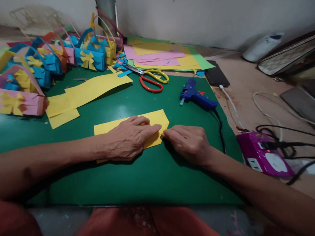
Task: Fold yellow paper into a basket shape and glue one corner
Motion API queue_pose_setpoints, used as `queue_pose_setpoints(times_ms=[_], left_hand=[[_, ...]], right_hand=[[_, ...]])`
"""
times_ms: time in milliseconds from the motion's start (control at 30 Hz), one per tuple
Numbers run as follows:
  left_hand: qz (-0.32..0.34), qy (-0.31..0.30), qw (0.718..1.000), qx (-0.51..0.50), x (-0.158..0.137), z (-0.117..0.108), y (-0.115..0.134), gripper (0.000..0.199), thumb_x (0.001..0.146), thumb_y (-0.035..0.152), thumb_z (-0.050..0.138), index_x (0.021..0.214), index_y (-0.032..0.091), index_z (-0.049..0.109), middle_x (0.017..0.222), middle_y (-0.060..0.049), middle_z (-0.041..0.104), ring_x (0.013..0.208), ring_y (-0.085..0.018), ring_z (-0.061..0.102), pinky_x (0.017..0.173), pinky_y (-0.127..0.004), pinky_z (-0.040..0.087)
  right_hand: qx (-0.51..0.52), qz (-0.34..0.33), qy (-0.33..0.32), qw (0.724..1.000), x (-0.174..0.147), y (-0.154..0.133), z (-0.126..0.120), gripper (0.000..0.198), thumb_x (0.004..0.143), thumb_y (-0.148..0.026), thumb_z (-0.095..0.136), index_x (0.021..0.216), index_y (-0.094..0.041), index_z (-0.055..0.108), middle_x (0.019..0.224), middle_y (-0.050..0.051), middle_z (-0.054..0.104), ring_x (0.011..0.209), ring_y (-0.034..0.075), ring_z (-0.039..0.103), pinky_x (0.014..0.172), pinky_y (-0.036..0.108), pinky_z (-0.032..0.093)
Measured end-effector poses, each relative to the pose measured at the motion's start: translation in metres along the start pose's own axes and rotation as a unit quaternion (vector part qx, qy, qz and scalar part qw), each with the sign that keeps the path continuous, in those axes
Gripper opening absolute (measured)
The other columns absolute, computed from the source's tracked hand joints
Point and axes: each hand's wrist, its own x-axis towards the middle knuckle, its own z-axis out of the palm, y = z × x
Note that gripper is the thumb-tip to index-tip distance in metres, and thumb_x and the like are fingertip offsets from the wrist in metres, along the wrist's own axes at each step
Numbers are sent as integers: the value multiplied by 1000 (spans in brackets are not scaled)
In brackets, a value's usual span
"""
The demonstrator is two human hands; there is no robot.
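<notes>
Nearest, wore reddish clothing [114, 226]; pressed yellow paper [156, 119], angular at right, under flat left hand [129, 138]; pinched its right edge with right hand [188, 141].

- Your left forearm [58, 159] enters from the left and reaches right.
- Your left hand [128, 138] lies palm down, its back uppermost, some far-side fingers bent and one digit stretched right, toward the other hand.
- Your right forearm [252, 178] slants in from the near right, reaching far and left.
- Your right hand [188, 142] is curled, knuckles raised, fingertips bunched and pointing left, just beside the left hand.
- Both your arms are bare.
</notes>
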Motion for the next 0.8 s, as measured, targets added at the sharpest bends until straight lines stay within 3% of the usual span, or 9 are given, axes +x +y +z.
queue_pose_setpoints(times_ms=[100,333,433,567,800], left_hand=[[-7,-7,1000,-3,0,0,1,48,75,16,41,123,11,38,103,-12,59,100,-24,50,82,-34,43],[13,-5,1000,9,-2,0,0,50,80,14,40,129,8,32,108,-14,60,104,-26,48,84,-36,42],[14,-3,1000,8,-2,2,-2,53,80,15,42,131,10,30,109,-13,60,105,-25,47,86,-35,41],[20,10,1000,1,-2,6,-3,54,78,15,42,130,9,31,108,-12,61,102,-26,48,84,-36,42],[13,8,1000,14,-2,2,0,49,81,15,39,129,9,30,109,-13,59,104,-24,47,84,-35,41]], right_hand=[[-28,-18,-21,999,3,-1,1,27,89,-12,44,68,-14,61,53,-2,46,52,11,38,50,26,28],[1,-136,-49,990,3,-9,-10,26,89,-12,42,74,-13,63,59,1,53,55,12,40,54,27,31],[33,-98,-32,994,0,-7,-8,25,90,-12,41,78,-12,64,60,0,54,57,11,43,56,26,34],[-14,-16,-19,1000,-1,-3,-3,26,89,-12,43,72,-14,62,55,-1,50,54,11,41,53,26,31],[7,-126,-47,991,4,-12,-9,25,87,-10,43,71,-13,62,58,1,53,55,12,42,55,27,35]])
